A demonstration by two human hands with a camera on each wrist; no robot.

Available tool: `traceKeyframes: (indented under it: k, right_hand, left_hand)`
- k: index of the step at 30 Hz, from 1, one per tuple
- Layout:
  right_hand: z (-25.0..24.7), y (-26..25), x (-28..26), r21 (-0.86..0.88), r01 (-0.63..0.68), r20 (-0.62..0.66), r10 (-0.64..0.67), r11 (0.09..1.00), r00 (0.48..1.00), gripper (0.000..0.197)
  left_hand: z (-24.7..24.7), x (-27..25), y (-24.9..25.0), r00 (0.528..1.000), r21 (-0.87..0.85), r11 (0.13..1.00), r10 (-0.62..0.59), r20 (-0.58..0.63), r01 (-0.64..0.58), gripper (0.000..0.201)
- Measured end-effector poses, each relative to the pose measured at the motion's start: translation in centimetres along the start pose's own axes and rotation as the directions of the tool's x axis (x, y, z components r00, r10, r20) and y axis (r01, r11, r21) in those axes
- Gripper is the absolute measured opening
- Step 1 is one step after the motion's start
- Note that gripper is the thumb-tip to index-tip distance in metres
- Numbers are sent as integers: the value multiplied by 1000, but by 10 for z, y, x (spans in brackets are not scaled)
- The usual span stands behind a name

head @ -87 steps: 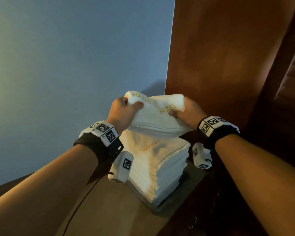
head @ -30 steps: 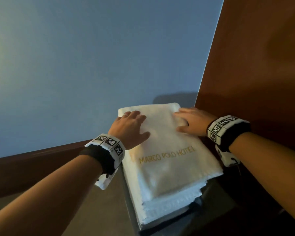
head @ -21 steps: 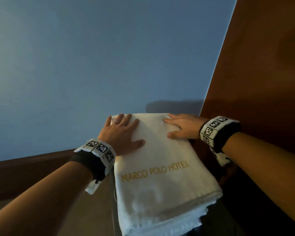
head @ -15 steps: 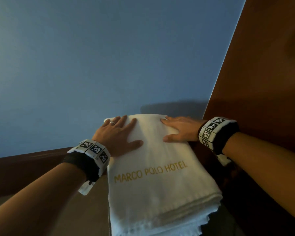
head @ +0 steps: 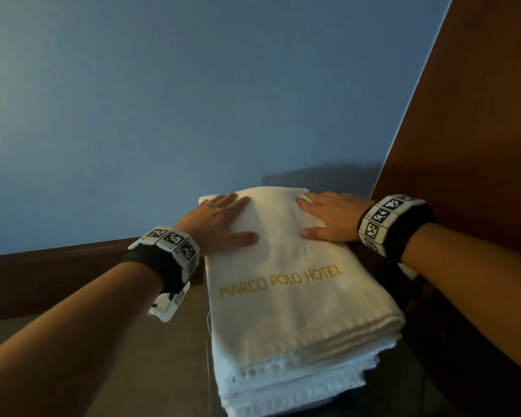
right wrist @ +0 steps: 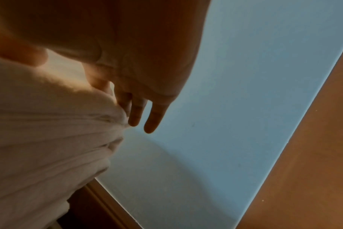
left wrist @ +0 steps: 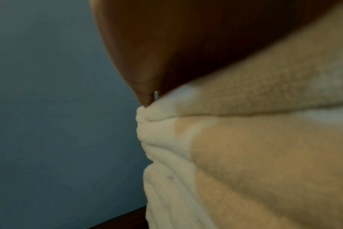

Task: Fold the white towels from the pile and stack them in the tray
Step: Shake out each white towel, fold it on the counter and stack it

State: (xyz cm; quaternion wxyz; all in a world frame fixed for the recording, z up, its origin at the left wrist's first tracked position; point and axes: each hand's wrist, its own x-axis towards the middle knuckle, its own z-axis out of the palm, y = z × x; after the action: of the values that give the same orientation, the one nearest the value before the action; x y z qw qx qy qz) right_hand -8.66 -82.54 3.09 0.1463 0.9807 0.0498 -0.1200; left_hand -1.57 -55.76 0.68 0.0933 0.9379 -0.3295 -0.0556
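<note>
The top towel (head: 295, 296), lettered MARCO POLO HOTEL, lies folded on the stack (head: 289, 386). The left hand (head: 220, 227) and right hand (head: 331, 219) press flat on its far end, fingers (right wrist: 155, 119) straight and grasping nothing. A blue wall (head: 193, 100) stands just beyond the stack; a brown wood panel (head: 478, 130) crowds the right side. The tabletop (head: 151, 371) shows at near left.

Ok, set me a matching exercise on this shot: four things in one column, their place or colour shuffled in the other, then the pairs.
1. left hand
2. right hand
3. lettering
4. wall

A. gold, on the top towel
B. blue
C. flat on the towel's far left part
D. flat on the towel's far right part

Pairs: 1-C, 2-D, 3-A, 4-B
</note>
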Motion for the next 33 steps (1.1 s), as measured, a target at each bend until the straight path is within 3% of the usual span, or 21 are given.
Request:
traceKeyframes:
  k: [3,7,10,18,25,33]
  right_hand:
    - [0,-9,-21,-15,-64,-73,63,998,995,81]
    - [-5,-31,-49,117,-123,-121,137,986,983,67]
    - [0,-55,-75,218,-125,-150,159,968,976,60]
    - [19,-116,-134,245,-345,53,343,906,938,75]
    - [35,-150,-140,375,-523,155,505,765,849,106]
    - [57,-139,-115,393,-527,212,483,753,849,93]
  left_hand:
    - [-4,-14,4,997,34,998,53,-62,-51,112]
    - [-6,-34,16,982,77,992,112,-152,-101,87]
    - [1,-57,22,980,76,984,171,-102,-163,82]
    - [0,-86,13,962,195,943,270,30,-270,89]
    - [35,-102,26,960,213,937,257,112,-276,118]
    - [65,-68,15,951,175,935,298,88,-309,122]
